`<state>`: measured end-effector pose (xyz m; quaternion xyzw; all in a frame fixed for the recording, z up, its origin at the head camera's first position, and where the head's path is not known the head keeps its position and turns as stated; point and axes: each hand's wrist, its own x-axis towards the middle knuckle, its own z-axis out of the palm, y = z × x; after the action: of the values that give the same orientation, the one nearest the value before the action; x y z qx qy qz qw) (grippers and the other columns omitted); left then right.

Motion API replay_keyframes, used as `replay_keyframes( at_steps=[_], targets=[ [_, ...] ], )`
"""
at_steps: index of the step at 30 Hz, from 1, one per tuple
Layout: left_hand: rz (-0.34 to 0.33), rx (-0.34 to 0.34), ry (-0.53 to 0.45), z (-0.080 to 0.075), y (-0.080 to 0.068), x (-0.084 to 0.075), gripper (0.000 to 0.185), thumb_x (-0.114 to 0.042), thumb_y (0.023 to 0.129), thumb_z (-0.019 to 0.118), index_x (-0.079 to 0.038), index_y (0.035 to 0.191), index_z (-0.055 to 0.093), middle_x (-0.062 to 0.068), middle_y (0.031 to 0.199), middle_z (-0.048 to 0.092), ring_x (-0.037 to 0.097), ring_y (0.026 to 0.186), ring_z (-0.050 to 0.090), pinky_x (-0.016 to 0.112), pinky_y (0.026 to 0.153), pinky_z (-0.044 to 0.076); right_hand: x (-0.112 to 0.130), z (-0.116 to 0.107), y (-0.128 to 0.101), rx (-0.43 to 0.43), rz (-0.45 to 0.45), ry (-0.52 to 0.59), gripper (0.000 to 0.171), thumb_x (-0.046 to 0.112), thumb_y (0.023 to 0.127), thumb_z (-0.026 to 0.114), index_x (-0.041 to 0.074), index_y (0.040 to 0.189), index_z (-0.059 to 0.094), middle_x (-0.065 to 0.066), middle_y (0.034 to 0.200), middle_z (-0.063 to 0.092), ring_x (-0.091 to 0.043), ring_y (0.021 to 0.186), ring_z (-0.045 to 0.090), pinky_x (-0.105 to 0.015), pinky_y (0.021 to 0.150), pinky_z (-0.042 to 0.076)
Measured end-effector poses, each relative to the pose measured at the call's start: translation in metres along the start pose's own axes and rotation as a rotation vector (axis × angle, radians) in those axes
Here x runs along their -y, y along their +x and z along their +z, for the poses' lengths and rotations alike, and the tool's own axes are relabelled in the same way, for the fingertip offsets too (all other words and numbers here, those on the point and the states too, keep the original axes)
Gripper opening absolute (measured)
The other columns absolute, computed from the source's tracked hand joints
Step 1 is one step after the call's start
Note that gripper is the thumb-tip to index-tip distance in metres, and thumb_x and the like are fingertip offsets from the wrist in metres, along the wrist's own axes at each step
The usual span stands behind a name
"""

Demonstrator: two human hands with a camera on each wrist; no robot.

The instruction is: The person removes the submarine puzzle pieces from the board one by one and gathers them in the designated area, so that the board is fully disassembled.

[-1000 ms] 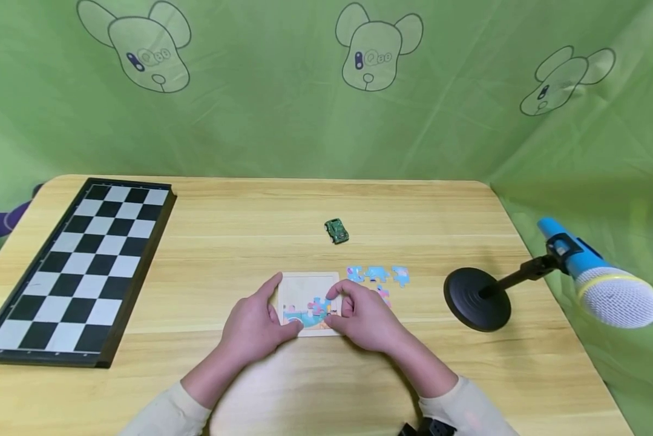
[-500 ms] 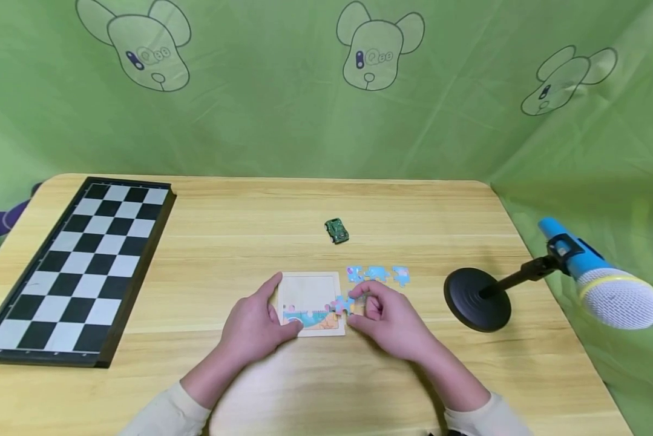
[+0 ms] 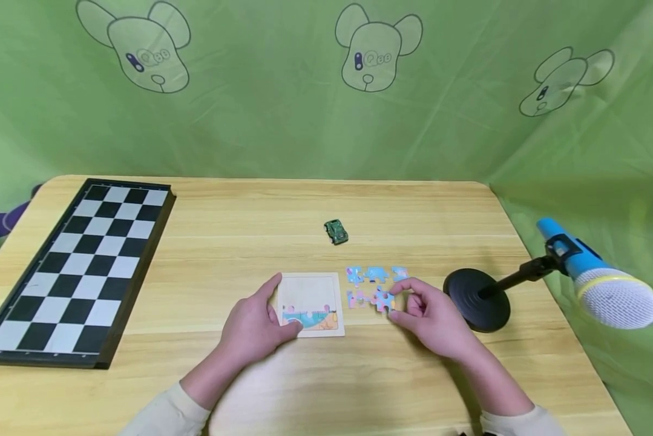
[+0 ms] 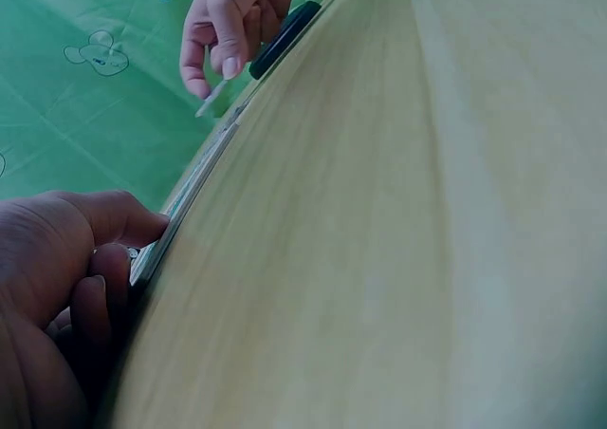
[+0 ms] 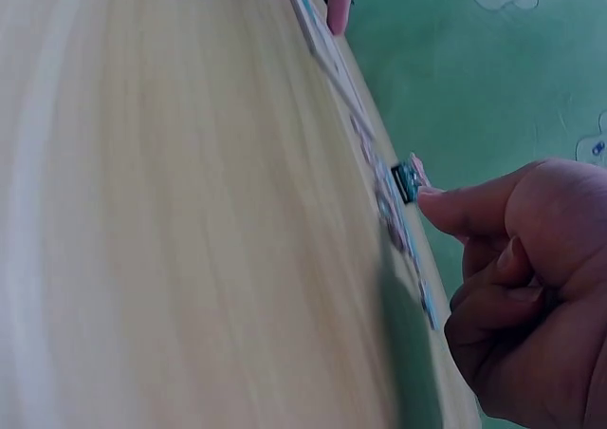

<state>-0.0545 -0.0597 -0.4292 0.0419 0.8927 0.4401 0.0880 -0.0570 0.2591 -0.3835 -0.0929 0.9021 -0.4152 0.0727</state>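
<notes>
Right hand point(image 3: 432, 318) fingers pinch blue-pink cardboard puzzle piece point(image 3: 383, 300); left hand point(image 3: 255, 327) fingers grip square wooden puzzle tray point(image 3: 310, 289). Step: taking piece out. Next: set piece flat on tabletop.

Around the puzzle tray point(image 3: 311, 301), bare desk point(image 3: 250, 242) lies open to the left as far as the chessboard point(image 3: 81, 266), and toward the near edge. Behind the tray, a small green toy car point(image 3: 336, 231) stands alone. Right of the tray, loose puzzle pieces point(image 3: 375, 274) crowd the desk, then the microphone stand point(image 3: 475, 300) blocks passage.
</notes>
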Motion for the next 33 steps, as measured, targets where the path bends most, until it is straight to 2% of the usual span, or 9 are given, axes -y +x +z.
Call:
replay_keyframes(
  at_steps=[9,18,26,33],
  targets=[
    [0.005,-0.002,-0.006,0.001,0.000,0.000,0.096,-0.027,0.072,0.088,-0.006,0.152,0.040,-0.007,0.057,0.054,0.012,0.048,0.052,0.033,0.048,0.039,-0.020,-0.013,-0.001,0.007,-0.004,-0.027,0.028,0.006,0.087,0.077,0.007,0.112,0.064,0.004,0.062,0.038,-0.012,0.053,0.036,-0.029,0.066,0.039],
    [0.007,-0.001,-0.010,0.000,0.000,0.000,0.096,-0.027,0.072,0.087,-0.006,0.152,0.040,-0.007,0.056,0.054,0.012,0.048,0.052,0.032,0.047,0.039,-0.037,-0.017,-0.002,-0.011,0.006,-0.069,0.027,0.007,0.088,0.077,0.011,0.112,0.064,0.003,0.062,0.039,-0.013,0.053,0.038,-0.029,0.064,0.038],
    [0.009,-0.001,-0.008,0.000,0.000,-0.001,0.095,-0.027,0.072,0.087,-0.006,0.152,0.040,-0.007,0.056,0.054,0.011,0.048,0.051,0.032,0.047,0.039,-0.038,-0.019,-0.004,-0.031,0.074,-0.129,0.027,0.011,0.089,0.076,0.013,0.113,0.064,0.001,0.062,0.040,-0.015,0.053,0.038,-0.031,0.058,0.034],
    [0.009,-0.001,-0.003,0.000,0.000,0.000,0.096,-0.027,0.072,0.087,-0.006,0.152,0.040,-0.007,0.056,0.054,0.011,0.047,0.051,0.032,0.047,0.039,-0.037,-0.019,-0.003,-0.020,0.131,-0.128,0.028,0.012,0.090,0.075,0.012,0.115,0.063,0.000,0.063,0.041,-0.017,0.055,0.039,-0.031,0.058,0.033]
  ],
)
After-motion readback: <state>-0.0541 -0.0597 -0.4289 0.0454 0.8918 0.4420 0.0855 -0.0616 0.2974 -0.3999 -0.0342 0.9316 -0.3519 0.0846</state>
